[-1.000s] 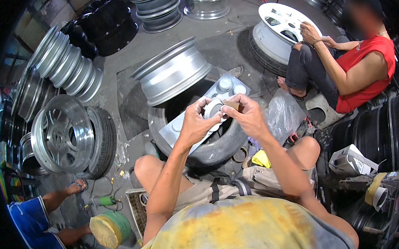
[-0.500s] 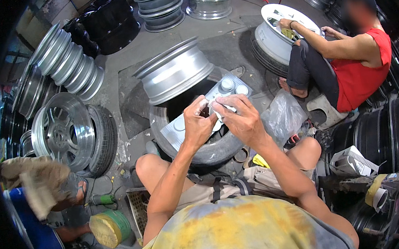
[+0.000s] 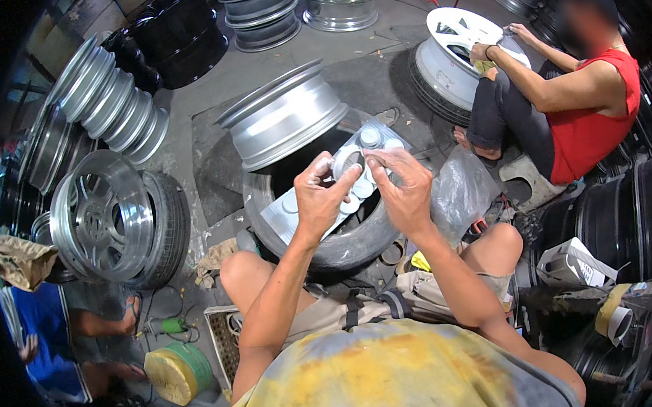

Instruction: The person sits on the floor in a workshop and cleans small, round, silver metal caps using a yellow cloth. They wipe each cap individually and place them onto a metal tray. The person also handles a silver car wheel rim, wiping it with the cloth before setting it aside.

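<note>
A small pale round ring-shaped piece [image 3: 346,154] is held up in front of me. My left hand [image 3: 324,196] pinches it from the left, thumb and fingers on its rim. On the other side, my right hand [image 3: 401,190] has its fingertips closed at the ring's right edge; whether they grip something more is hidden. Below both hands a silvery flat board [image 3: 284,213] lies slantwise across a tyre [image 3: 337,253]. Several round whitish caps [image 3: 370,136] rest on the board, partly covered by my hands.
A silver wheel rim [image 3: 289,122] leans behind the board. At the right, a person in red [image 3: 591,121] handles a white wheel [image 3: 456,55]. Left stand another rim [image 3: 101,217] and tyre [image 3: 171,227]. A plastic bag [image 3: 463,189] lies right; a yellow-green tub [image 3: 177,373] sits lower left.
My hands have shifted slightly apart, and the ring-shaped piece now shows between them. The person in red has moved their hands on the wheel. At left, a brown cloth-like thing has moved.
</note>
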Demonstrator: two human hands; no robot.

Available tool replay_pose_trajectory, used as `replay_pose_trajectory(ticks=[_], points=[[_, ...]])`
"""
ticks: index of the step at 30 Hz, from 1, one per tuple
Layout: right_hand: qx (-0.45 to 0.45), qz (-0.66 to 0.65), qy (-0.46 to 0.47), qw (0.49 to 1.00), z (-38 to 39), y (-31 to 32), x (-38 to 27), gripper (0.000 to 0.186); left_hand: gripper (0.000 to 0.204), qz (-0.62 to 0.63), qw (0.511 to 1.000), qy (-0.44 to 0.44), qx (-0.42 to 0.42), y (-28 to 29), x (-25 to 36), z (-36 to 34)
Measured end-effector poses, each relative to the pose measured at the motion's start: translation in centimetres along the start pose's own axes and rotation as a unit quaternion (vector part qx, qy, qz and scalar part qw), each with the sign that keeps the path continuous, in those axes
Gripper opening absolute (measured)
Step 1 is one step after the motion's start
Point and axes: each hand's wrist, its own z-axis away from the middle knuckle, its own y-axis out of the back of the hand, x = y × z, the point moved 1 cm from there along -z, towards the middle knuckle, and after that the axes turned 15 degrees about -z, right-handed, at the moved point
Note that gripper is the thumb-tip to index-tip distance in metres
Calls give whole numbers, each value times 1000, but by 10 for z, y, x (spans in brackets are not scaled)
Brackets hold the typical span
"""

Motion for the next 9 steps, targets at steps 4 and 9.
replay_pose_trajectory(ticks=[4, 9], points=[[30, -19, -27, 999, 19, 4, 10, 18, 13, 90, 993, 65, -45, 6, -1, -3], [-50, 65, 102, 991, -3, 5, -4, 22, 23, 194, 968, 117, -108, 9, -10, -1]])
